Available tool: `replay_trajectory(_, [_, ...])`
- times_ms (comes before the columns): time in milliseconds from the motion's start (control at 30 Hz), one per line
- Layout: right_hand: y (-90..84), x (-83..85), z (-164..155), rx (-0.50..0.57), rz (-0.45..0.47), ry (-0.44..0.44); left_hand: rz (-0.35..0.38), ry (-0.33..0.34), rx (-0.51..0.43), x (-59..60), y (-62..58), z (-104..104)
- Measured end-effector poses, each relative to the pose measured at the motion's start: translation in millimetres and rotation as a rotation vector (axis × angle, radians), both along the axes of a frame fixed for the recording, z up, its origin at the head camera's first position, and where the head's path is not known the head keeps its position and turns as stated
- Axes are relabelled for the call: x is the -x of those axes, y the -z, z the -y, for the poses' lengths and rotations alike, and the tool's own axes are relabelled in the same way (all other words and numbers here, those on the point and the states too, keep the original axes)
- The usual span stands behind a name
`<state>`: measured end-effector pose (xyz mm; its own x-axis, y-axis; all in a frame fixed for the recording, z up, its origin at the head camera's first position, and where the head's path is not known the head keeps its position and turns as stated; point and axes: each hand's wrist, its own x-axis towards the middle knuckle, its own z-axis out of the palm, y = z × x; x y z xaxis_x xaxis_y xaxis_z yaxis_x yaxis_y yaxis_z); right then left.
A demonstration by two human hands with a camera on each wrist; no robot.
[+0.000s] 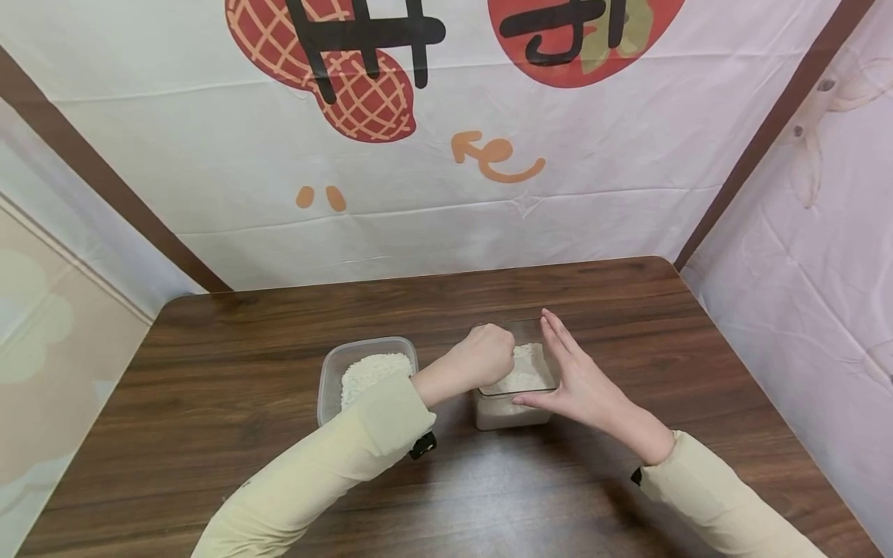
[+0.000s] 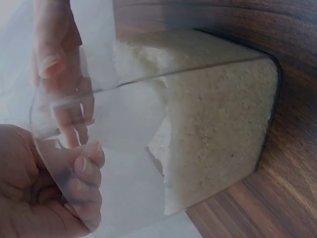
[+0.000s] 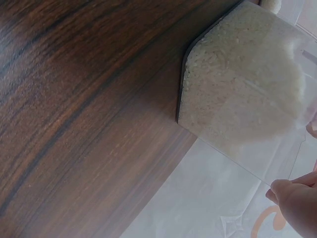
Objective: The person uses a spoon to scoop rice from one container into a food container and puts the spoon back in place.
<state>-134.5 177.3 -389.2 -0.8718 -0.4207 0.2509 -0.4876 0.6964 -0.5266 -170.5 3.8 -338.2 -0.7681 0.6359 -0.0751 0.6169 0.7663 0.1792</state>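
Observation:
A clear plastic container part-filled with white rice stands mid-table. My left hand is curled over its left rim; in the left wrist view its fingers hook inside the clear wall while the palm stays outside. My right hand lies flat against the container's right side, fingers straight, thumb along the front rim. Through the wall, the right hand's fingers show hazily. The right wrist view shows the rice-filled container and one fingertip.
A second clear container holding rice stands just left of the first, behind my left forearm. The dark wooden table is bounded by white printed cloth walls behind and at both sides.

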Motion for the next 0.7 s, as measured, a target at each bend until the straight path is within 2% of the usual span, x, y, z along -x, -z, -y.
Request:
replay_trajectory(400, [0.1, 0.7, -0.8, 0.003, -0.002, 0.0, 0.134, -0.152, -0.102, -2.6, -9.8, -2.4])
replay_trajectory(700, [0.2, 0.4, -1.1, 0.0, 0.006, 0.003, 0.162, -0.206, -0.115, -1.7, -13.6, -1.7])
